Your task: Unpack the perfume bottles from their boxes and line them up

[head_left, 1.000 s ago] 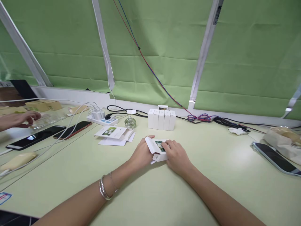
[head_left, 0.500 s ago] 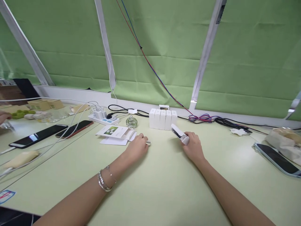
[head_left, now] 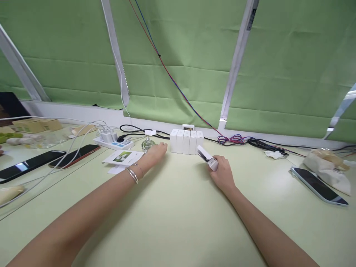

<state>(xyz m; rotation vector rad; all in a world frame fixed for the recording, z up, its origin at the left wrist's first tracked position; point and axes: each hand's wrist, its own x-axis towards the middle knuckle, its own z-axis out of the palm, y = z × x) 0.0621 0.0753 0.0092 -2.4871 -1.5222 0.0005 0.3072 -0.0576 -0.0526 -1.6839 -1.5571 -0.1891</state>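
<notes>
My right hand [head_left: 221,172] is closed around a small white box [head_left: 208,158] that is tilted up to the left, with a dark gap along its side. My left hand [head_left: 156,152] is stretched forward over the table, fingers curled and facing away from me, so what they hold, if anything, is hidden. Just left of its fingers is a round, clear greenish glass bottle [head_left: 147,144], partly covered by the hand. Several upright white boxes [head_left: 187,142] stand in a row between the hands, farther back. A printed white card [head_left: 122,157] lies by my left wrist.
A white power strip [head_left: 113,143] with plugs and cables sits back left, near two phones [head_left: 73,156]. Another phone [head_left: 319,185] and a pale cloth bag [head_left: 326,168] are at right. Coiled black cables [head_left: 267,146] run along the back, below green blinds [head_left: 178,85].
My left hand has moved forward, toward the bottle and the row of boxes; the small greyish piece at its fingertips no longer shows. My right hand keeps its hold. The view has shifted slightly right.
</notes>
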